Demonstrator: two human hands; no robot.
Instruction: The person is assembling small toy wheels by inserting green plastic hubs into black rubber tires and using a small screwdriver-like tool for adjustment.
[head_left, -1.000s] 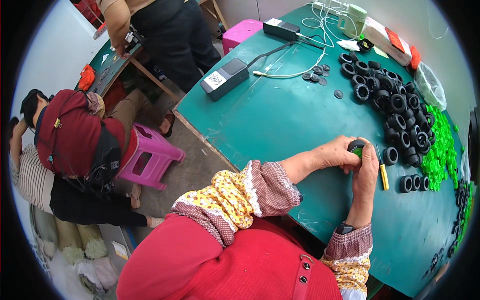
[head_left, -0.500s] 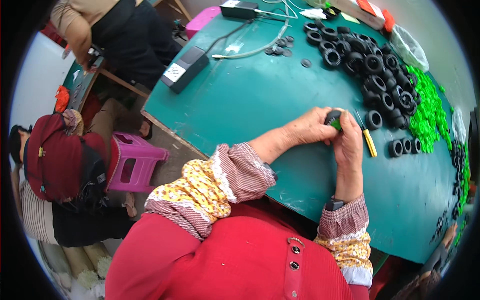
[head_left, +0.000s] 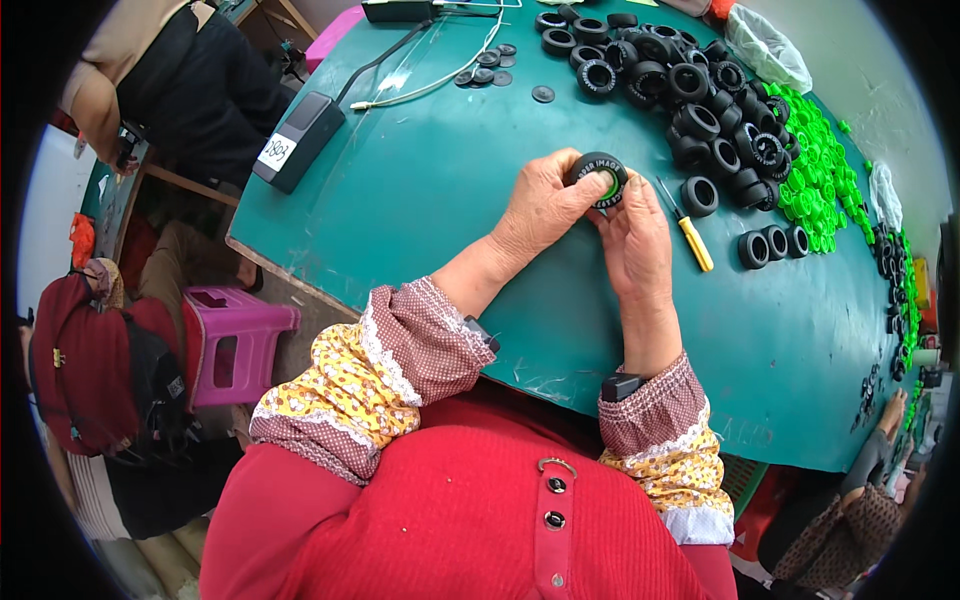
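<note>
Between my hands, above the green table, is a small black toy tyre with a bright green hub in its middle. My left hand grips it from the left, thumb pressed on the hub. My right hand pinches the tyre's right edge with its fingertips. A yellow-handled screwdriver lies just right of my right hand. One loose tyre sits by its tip, and three tyres stand in a row farther right.
A big heap of black tyres adjoins a pile of green hubs. Flat black discs lie near a white cable and a black power box. A pink stool and other people are at left; another person's arm reaches in at right.
The tyre in my hands has turned so its side face and green hub show. My left thumb now presses on the hub. The whole view has shifted, moving the table's things leftward and up.
</note>
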